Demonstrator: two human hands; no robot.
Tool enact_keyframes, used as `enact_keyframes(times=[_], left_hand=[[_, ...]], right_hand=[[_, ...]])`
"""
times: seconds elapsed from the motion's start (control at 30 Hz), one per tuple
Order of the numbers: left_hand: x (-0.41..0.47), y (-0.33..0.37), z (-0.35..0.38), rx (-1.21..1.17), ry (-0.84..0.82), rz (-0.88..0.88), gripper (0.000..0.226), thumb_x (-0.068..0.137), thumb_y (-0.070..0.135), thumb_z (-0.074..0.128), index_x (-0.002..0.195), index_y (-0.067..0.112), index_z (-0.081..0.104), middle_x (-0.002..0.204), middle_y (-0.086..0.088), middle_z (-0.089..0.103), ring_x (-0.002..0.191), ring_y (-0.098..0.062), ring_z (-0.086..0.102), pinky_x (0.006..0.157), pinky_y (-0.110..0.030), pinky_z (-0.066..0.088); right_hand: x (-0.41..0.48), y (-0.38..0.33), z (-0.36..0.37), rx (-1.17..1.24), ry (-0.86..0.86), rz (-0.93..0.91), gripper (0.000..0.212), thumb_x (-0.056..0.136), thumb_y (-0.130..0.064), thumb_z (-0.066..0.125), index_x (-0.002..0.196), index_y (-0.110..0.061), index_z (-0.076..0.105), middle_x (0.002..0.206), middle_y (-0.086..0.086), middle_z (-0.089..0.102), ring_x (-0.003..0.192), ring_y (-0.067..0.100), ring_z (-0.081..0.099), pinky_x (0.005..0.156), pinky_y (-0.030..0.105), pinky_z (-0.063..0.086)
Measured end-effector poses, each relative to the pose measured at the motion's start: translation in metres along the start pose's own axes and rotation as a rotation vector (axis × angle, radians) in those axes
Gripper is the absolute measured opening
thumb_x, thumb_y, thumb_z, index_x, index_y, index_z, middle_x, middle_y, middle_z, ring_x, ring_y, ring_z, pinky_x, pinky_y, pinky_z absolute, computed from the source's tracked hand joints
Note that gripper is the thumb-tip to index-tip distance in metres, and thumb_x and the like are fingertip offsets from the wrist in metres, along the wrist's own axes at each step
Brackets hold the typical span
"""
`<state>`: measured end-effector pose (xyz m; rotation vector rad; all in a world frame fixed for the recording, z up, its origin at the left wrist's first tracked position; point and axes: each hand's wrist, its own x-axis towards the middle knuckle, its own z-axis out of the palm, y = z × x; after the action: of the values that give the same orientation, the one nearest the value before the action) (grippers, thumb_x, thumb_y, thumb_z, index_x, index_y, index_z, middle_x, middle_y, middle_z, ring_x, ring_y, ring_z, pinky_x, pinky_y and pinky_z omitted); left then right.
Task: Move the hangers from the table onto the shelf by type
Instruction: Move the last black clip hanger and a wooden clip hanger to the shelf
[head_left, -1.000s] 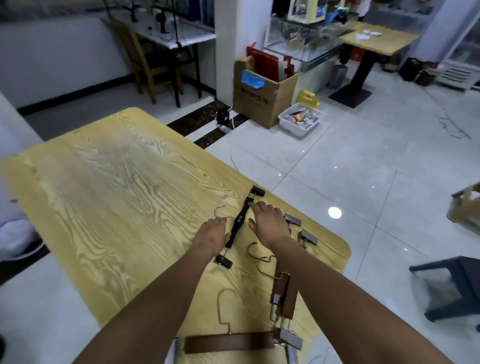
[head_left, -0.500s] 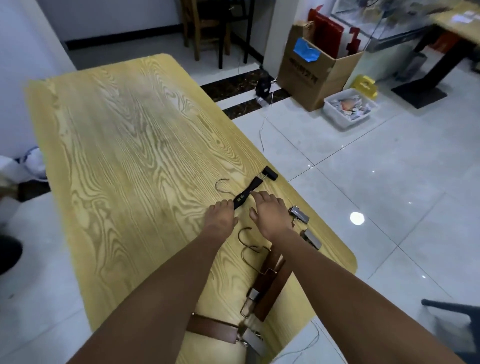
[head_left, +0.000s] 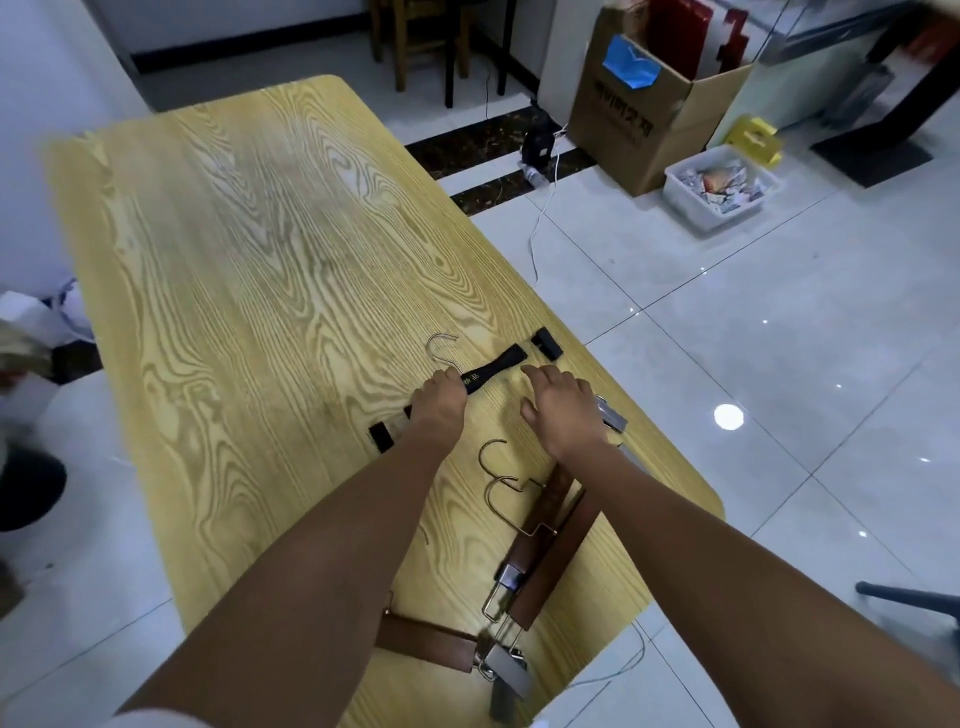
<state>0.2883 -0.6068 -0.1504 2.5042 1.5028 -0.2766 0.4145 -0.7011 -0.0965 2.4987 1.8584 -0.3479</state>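
Step in hand: pickup of the black hanger (head_left: 493, 366), the only one of its type I can see. It lies diagonally on the counter (head_left: 260, 249) near the right edge.

Left hand (head_left: 439, 402) sits on its bar beside the hook. Its fingers are hidden behind the knuckles, so I can't tell if it grips.

Right hand (head_left: 563, 408) is palm down, fingers loosely spread, holding nothing, just beside the bar (partly over a metal clip (head_left: 613, 415)).

Brown hangers (head_left: 545, 545) lie nearer, not yet lifted.

Next, likely: get a firm hold on the bar, lift clear of the brown hooks, carry to the shelf (out of view).
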Motion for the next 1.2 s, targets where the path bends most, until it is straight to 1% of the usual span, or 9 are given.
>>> enact_keyframes(times=[0.17,0.27,0.33,0.5,0.63,0.93,1.0,1.13,1.2], left_hand=[[-0.004,-0.021,-0.016,0.006,0.049,0.048,0.032,0.090,0.008,0.048,0.122,0.006,0.040,0.120,-0.012,0.051,0.111,-0.028,0.051,0.097,-0.041,0.035],[-0.008,-0.039,-0.033,-0.046,0.051,0.033,0.040,0.095,0.028,0.050,0.127,0.007,0.038,0.122,-0.013,0.051,0.115,-0.029,0.049,0.097,-0.044,0.035],[-0.013,-0.052,-0.045,-0.091,0.058,0.009,0.046,0.096,0.035,0.049,0.130,0.007,0.038,0.124,-0.014,0.050,0.117,-0.031,0.047,0.098,-0.046,0.035],[-0.033,-0.091,-0.078,-0.044,0.132,0.024,0.038,0.098,0.031,0.046,0.129,0.010,0.040,0.121,-0.014,0.052,0.115,-0.033,0.048,0.098,-0.047,0.034],[-0.054,-0.120,-0.097,0.006,0.152,0.083,0.040,0.097,0.037,0.045,0.125,0.008,0.042,0.122,-0.013,0.052,0.115,-0.032,0.047,0.096,-0.044,0.033],[-0.103,-0.157,-0.103,-0.069,0.190,0.158,0.038,0.097,0.039,0.042,0.118,0.007,0.046,0.116,-0.012,0.052,0.111,-0.030,0.047,0.093,-0.043,0.032],[-0.110,-0.161,-0.100,-0.079,0.200,0.171,0.037,0.097,0.039,0.042,0.117,0.007,0.046,0.115,-0.011,0.052,0.111,-0.029,0.047,0.094,-0.043,0.032],[-0.121,-0.165,-0.095,-0.095,0.201,0.179,0.039,0.097,0.040,0.042,0.119,0.007,0.046,0.117,-0.011,0.051,0.111,-0.028,0.046,0.095,-0.044,0.032],[-0.124,-0.165,-0.093,-0.094,0.200,0.179,0.039,0.097,0.040,0.042,0.119,0.007,0.046,0.117,-0.011,0.052,0.111,-0.028,0.047,0.096,-0.043,0.032]], right_hand=[[-0.001,-0.016,-0.007,0.047,0.023,-0.006,0.047,0.100,-0.028,0.038,0.145,-0.016,0.032,0.143,0.008,0.043,0.129,0.027,0.040,0.107,0.037,0.029],[-0.008,-0.026,-0.009,0.049,0.020,-0.007,0.047,0.100,-0.027,0.038,0.146,-0.016,0.031,0.146,0.009,0.040,0.132,0.028,0.038,0.109,0.039,0.027],[-0.014,-0.033,-0.011,0.049,0.029,-0.013,0.046,0.101,-0.026,0.038,0.146,-0.017,0.032,0.145,0.008,0.041,0.131,0.027,0.039,0.108,0.038,0.027],[-0.038,-0.058,-0.015,0.095,0.017,-0.047,0.045,0.100,-0.026,0.040,0.144,-0.019,0.035,0.141,0.007,0.045,0.127,0.027,0.040,0.104,0.037,0.028],[-0.060,-0.087,-0.010,0.116,-0.040,-0.064,0.044,0.099,-0.027,0.041,0.143,-0.019,0.036,0.140,0.007,0.045,0.127,0.027,0.041,0.103,0.037,0.029],[-0.114,-0.145,0.031,0.112,-0.188,-0.107,0.045,0.092,-0.035,0.056,0.131,-0.016,0.044,0.133,0.007,0.049,0.123,0.027,0.044,0.099,0.038,0.033],[-0.126,-0.150,0.044,0.098,-0.193,-0.086,0.047,0.089,-0.040,0.059,0.126,-0.015,0.045,0.129,0.007,0.051,0.120,0.026,0.047,0.097,0.037,0.035],[-0.149,-0.154,0.067,0.064,-0.263,-0.043,0.062,0.081,-0.060,0.060,0.119,-0.014,0.046,0.123,0.006,0.053,0.116,0.027,0.049,0.096,0.038,0.035],[-0.156,-0.154,0.076,0.023,-0.309,-0.032,0.066,0.078,-0.062,0.063,0.119,-0.012,0.046,0.123,0.007,0.053,0.117,0.027,0.048,0.096,0.038,0.035]])
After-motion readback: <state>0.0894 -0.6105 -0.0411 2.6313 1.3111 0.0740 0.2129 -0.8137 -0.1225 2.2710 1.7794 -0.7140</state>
